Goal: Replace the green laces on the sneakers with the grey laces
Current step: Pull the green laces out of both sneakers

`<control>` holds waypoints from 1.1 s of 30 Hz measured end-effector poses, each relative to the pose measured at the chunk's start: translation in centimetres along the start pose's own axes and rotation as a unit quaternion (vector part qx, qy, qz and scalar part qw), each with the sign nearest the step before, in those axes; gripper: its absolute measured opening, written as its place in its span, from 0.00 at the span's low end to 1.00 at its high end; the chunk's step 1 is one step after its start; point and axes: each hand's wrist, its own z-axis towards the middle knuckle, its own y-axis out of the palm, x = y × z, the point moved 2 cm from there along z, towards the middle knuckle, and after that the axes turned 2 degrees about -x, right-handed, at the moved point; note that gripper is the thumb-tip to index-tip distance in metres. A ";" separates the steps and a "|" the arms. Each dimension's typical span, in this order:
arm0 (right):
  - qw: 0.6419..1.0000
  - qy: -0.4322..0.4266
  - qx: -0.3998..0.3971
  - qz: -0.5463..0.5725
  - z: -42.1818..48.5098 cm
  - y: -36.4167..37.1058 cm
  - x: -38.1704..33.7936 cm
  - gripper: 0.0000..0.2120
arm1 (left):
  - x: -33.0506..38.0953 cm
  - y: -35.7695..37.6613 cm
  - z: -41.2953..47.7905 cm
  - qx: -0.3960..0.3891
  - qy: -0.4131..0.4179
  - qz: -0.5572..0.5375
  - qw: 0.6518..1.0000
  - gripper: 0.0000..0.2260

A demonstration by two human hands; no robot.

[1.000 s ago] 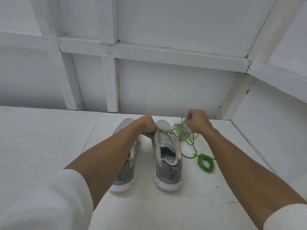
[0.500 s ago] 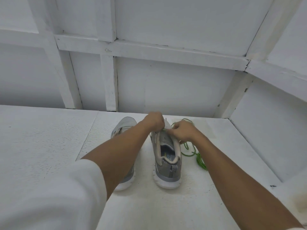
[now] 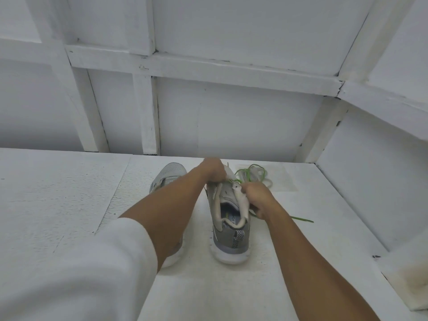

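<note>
Grey sneaker [image 3: 224, 239] tongue clenched in left hand [image 3: 214, 170] fingers; just beside, right hand [image 3: 257, 198] fingers grip green lace [image 3: 301, 219].

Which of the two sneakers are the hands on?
The right sneaker: left hand and right hand both grip its top, where green lace shows. The left sneaker sits beside it, partly behind the forearm.

Plain, all-white work booth, painted boards throughout. Panel walls [image 3: 231, 117] braced by white battens [image 3: 199, 70] rise from the far edge of a rough-textured white table [image 3: 58, 193] — a matching side wall [image 3: 370, 181] closes the table's right edge, meeting the back panels at the far right corner.
</note>
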 end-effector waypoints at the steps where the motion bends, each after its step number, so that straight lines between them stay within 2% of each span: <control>1: 1.000 -0.004 0.004 0.001 0.3 0.1 0.3 0.25 | -0.5 -0.6 -0.5 0.004 -0.017 -0.006 1.000 0.10; 3: 1.000 -0.017 0.015 0.012 1.9 0.2 1.4 0.29 | -1.9 -1.3 -0.3 0.013 -0.070 -0.027 0.997 0.08; 5: 0.999 -0.028 0.028 0.008 1.2 0.4 1.2 0.27 | -3.5 -1.6 0.1 0.036 -0.115 -0.067 0.990 0.08; 7: 0.999 -0.039 0.035 0.007 -0.1 0.5 0.7 0.20 | -3.2 -2.4 0.1 0.054 -0.102 -0.042 0.992 0.09; 9: 0.998 -0.045 0.038 0.011 -0.4 0.5 0.6 0.17 | -1.5 -2.6 0.4 0.084 -0.048 -0.010 0.995 0.09; 12: 0.997 -0.054 0.048 0.006 -0.5 0.6 0.6 0.14 | 1.2 -0.9 0.4 0.036 0.017 0.083 0.996 0.14; 14: 0.997 -0.059 0.055 -0.002 -0.8 0.6 0.5 0.08 | 2.1 0.9 0.3 0.001 0.011 0.156 0.988 0.14; 18: 0.996 -0.070 0.058 -0.006 -1.0 0.7 0.3 0.11 | 2.4 1.3 0.2 0.015 -0.002 0.196 0.980 0.15; 21: 0.996 -0.070 0.054 -0.002 -1.1 0.6 0.6 0.11 | 1.3 -1.1 -0.1 0.072 -0.003 0.206 0.976 0.15; 24: 0.995 -0.073 0.061 0.006 -1.0 0.5 0.7 0.13 | -2.2 -5.4 -0.3 0.164 -0.073 0.214 0.960 0.16; 26: 0.995 -0.076 0.070 0.001 -1.0 0.6 0.7 0.13 | -4.5 -8.1 -0.6 0.187 -0.127 0.205 0.952 0.14; 28: 0.994 -0.081 0.077 -0.004 -0.9 0.7 0.7 0.13 | -5.0 -9.0 -0.4 0.163 -0.151 0.193 0.956 0.12; 29: 0.993 -0.083 0.078 -0.006 -0.8 0.6 0.7 0.14 | -4.3 -8.7 -0.1 0.145 -0.135 0.185 0.962 0.14; 31: 0.993 -0.086 0.078 -0.007 -0.9 0.7 0.7 0.14 | -1.8 -6.4 0.5 0.097 -0.053 0.176 0.978 0.20; 33: 0.992 -0.093 0.080 -0.010 -0.9 0.6 0.7 0.13 | 0.9 -2.9 0.6 0.031 0.021 0.194 0.980 0.21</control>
